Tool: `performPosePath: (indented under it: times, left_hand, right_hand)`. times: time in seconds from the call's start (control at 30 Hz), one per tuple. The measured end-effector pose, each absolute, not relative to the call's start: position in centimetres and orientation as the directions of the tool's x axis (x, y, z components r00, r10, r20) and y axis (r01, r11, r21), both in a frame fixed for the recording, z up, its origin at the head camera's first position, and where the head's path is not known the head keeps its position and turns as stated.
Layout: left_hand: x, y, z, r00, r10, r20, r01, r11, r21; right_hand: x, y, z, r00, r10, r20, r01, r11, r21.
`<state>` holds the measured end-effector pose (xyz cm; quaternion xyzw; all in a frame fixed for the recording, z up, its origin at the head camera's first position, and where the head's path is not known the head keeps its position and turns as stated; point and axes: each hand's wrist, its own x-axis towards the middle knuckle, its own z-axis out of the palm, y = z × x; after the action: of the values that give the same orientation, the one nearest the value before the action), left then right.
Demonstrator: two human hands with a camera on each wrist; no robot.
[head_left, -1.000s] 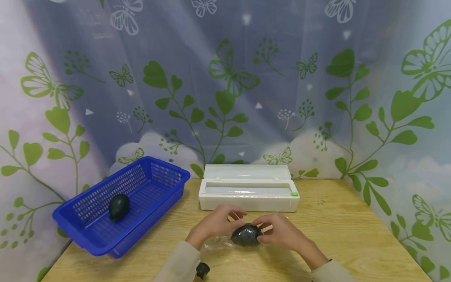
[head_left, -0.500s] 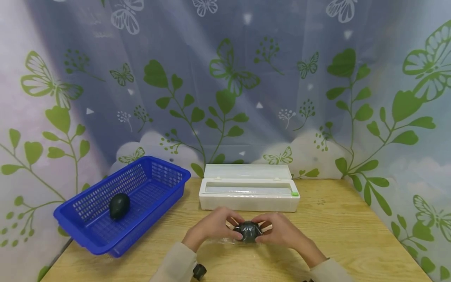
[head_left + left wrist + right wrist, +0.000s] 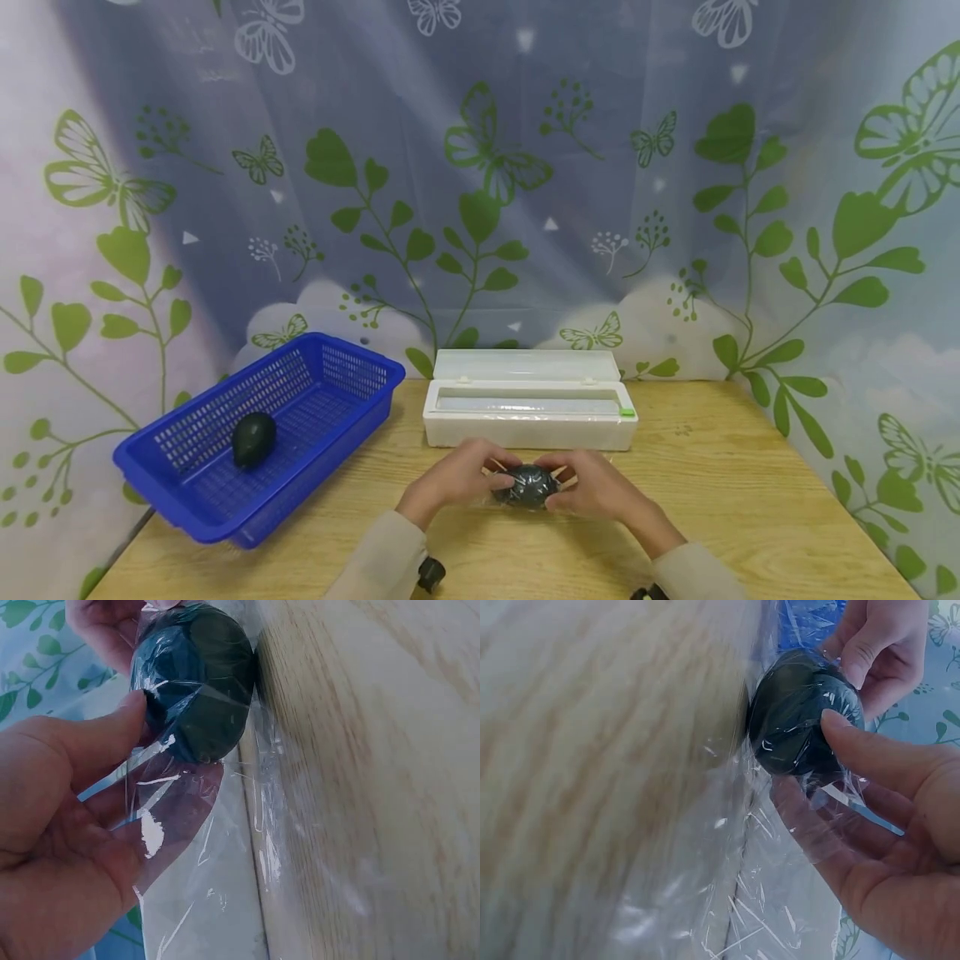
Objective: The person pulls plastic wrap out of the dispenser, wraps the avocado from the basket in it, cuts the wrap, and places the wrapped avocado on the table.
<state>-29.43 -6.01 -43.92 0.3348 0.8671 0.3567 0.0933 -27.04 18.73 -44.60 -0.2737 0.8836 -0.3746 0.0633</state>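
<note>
A dark green avocado (image 3: 531, 487), wrapped in clear cling film (image 3: 187, 847), sits low over the table in front of the white box. My left hand (image 3: 467, 475) holds its left end, thumb against the near side and fingers partly behind it under film. At the other end my right hand (image 3: 597, 488) grips it between thumb and fingers. In the right wrist view, the right thumb presses the avocado (image 3: 802, 712) through the film. Loose film (image 3: 750, 900) trails beside it over the wood. The avocado's underside is hidden.
Behind the hands stands a white cling film dispenser (image 3: 529, 432) with its lid (image 3: 525, 365) raised and a roll inside. A blue perforated basket (image 3: 322, 467) at the left holds another avocado (image 3: 253, 440). A patterned curtain (image 3: 405, 108) hangs behind the wooden table (image 3: 750, 500).
The left fingers have closed in on the avocado's left end, and the avocado has turned between the hands. It sits slightly farther from me. Less film shows spread at the left.
</note>
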Motion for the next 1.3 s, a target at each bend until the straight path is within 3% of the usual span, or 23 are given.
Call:
performPosePath:
  times: [0.53,0.8,1.3]
  left_hand:
    - [-30.0,-5.8,-44.3,-0.777,0.591,0.216,0.552,0.475,0.685]
    - [-30.0,-5.6,-44.5,-0.777,0.597,0.202,0.547,0.478,0.687]
    - [-30.4,-5.5,-44.4,-0.783,0.607,0.139,0.526,0.525,0.67]
  right_hand:
    - [-28.3,19.0,-44.3,-0.809,-0.587,0.037,-0.439,0.561,-0.701]
    - [-28.1,19.0,-43.8,-0.817,-0.577,0.02,-0.428,0.582,-0.692]
    - [-27.2,16.6,-43.0,-0.884,-0.443,0.15,-0.447,0.706,-0.549]
